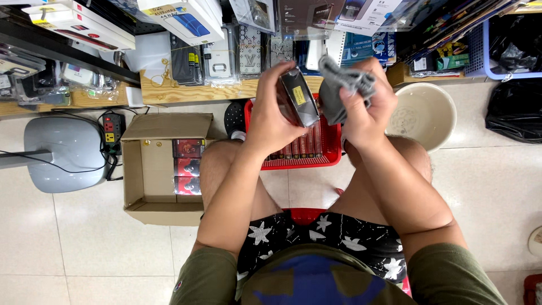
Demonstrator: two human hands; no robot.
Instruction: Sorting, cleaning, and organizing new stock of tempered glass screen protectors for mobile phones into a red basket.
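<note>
My left hand (271, 113) grips a flat dark box wrapped in clear film (298, 97), with a yellow sticker on its face, held tilted above my knees. My right hand (364, 107) is closed around a bunched grey cloth (339, 87), which presses against the box's right edge. Both hands hover over a red plastic basket (293, 162) on the floor, which holds a row of similar dark red boxes standing on edge. I sit on a red stool, knees apart.
An open cardboard carton (148, 169) with three stacked dark red boxes sits to the left. A grey stool (68, 152) and a power strip (112, 129) lie further left. A cream basin (423, 113) stands at right, a black bag (515, 110) beyond. Wooden shelves behind carry packaged phone cases.
</note>
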